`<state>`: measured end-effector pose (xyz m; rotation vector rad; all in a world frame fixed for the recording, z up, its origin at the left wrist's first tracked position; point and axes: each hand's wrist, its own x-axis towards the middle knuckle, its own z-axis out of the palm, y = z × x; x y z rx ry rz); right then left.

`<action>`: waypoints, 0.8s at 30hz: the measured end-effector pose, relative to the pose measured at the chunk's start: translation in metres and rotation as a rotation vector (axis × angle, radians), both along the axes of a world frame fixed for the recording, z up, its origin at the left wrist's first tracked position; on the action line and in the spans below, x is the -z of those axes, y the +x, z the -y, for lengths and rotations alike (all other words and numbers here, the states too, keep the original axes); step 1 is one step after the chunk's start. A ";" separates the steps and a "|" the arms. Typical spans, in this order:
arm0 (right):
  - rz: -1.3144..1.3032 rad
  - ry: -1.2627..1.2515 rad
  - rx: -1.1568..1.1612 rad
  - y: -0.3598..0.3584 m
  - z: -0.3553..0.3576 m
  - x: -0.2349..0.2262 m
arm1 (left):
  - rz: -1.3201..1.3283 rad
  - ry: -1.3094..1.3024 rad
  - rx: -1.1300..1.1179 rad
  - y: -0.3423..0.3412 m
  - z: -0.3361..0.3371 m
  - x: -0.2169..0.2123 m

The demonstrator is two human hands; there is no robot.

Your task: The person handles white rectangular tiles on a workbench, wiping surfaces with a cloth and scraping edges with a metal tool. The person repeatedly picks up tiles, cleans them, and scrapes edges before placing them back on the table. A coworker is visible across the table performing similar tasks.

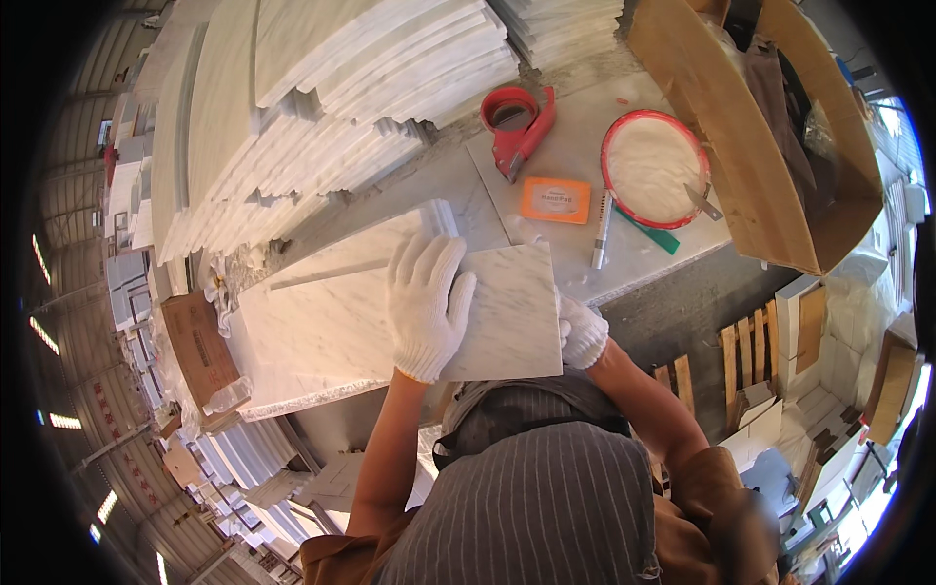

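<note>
A white marble tile with grey veins (512, 312) lies over other pale marble pieces (341, 244) on the bench. My left hand (427, 302), in a white knit glove, rests flat on the tile's top face with its fingers stretched out. At the tile's right edge, my gloved right hand (583, 333) is closed on the edge; part of its fingers is hidden behind the tile. Beyond the tile are an orange block with a pale label (555, 201), a marker pen (602, 231) and a red tape dispenser (519, 127).
Tall stacks of marble slabs (390, 58) stand at the back left. A red-rimmed tub of white paste (658, 161) holds a scraper blade (702, 201), with a green tool (651, 230) beside it. An open cardboard box (721, 127) borders the right; another brown carton (200, 346) sits left.
</note>
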<state>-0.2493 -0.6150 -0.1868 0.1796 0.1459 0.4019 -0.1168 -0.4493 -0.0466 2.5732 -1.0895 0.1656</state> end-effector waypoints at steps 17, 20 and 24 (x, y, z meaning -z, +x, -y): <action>-0.336 -0.203 0.033 0.010 0.009 -0.041 | -0.026 0.007 -0.012 0.001 0.003 0.001; -0.618 -0.451 0.004 0.033 0.008 -0.071 | -0.007 0.008 -0.009 0.000 0.004 0.000; -0.017 -0.133 0.039 0.009 0.016 -0.032 | 0.005 0.006 -0.009 -0.001 0.002 0.001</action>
